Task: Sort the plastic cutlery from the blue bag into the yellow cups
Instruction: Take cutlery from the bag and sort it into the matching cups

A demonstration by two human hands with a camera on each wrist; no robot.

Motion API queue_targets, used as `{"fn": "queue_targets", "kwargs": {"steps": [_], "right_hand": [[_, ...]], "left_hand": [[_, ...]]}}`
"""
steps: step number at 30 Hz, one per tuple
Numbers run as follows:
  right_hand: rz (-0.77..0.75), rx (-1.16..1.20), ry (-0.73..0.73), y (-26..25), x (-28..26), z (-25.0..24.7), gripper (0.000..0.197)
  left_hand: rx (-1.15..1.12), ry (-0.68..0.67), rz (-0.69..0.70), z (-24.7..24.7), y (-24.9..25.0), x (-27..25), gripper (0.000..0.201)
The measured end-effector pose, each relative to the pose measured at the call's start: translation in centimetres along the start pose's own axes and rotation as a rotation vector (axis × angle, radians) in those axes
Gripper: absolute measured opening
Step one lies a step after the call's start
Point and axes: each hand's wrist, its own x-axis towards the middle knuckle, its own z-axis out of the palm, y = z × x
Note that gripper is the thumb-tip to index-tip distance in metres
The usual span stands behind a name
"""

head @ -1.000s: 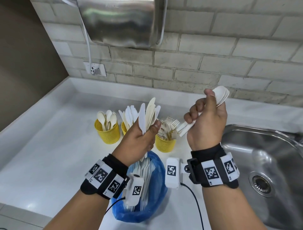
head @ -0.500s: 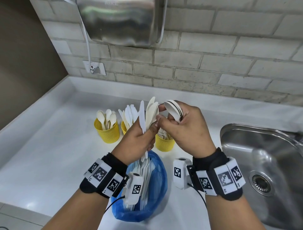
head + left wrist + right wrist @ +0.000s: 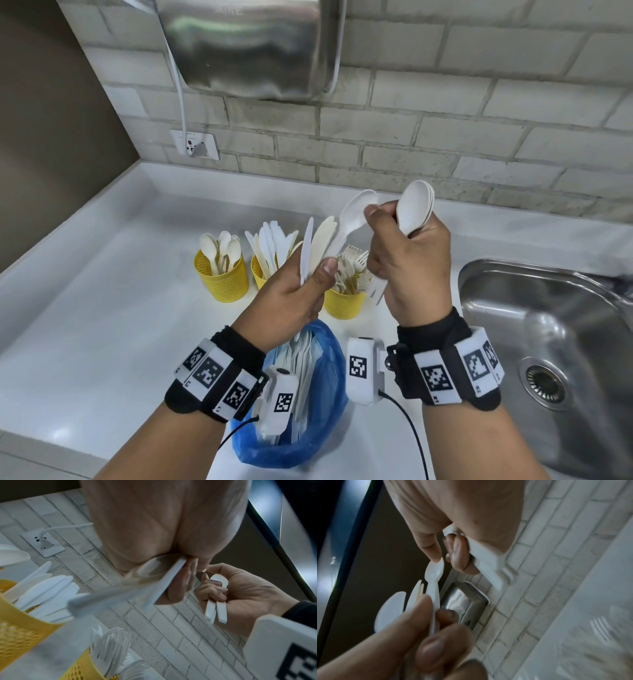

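While both hands [image 3: 294, 301] [image 3: 407, 260] grip cutlery, white counter [image 3: 102, 308], brick wall [image 3: 445, 137], sink [image 3: 548, 325] R.

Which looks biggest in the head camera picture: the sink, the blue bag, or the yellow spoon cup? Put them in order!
1. The sink, though its right side is cut off.
2. The blue bag, partly hidden by the left wrist.
3. The yellow spoon cup, which stands farther from the camera, so it looks smaller than it would up close.
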Motion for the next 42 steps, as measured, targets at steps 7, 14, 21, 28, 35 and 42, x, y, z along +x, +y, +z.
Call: {"fn": "queue_targets", "kwargs": {"steps": [7,14,21,28,35,42], "right_hand": [[0.129,0.101,-0.163,0.1,-1.1,1.4,0.021],[0.137,0.266,0.007,0.6,-0.3,1.1,0.019],[0.161,0.528,0.09,0.2,1.7,-0.3,0.018],[0.075,0.64,0.21,-1.0,3.0,-1.4,0.008],[0.029,0.59,0.087,-1.8,2.5,-1.0,0.019],[0.079,0.069,-0.226,-0.8,0.5,0.3,0.019]], "left_hand": [[-0.087,-0.07,-0.001,0.7,0.7,0.1,0.031],[-0.026,-0.118,-0.032,0.3,0.1,0.0,0.019],[-0.004,-0.152,-0.085,0.2,-0.1,0.6,0.019],[0.017,0.005,-0.076,-0.2,-0.1,0.5,0.023],[-0.144,0.078,-0.104,-0.1,-0.5,0.2,0.034],[-0.225,0.11,-0.082,-0.2,0.1,-0.1,0.037]]}}
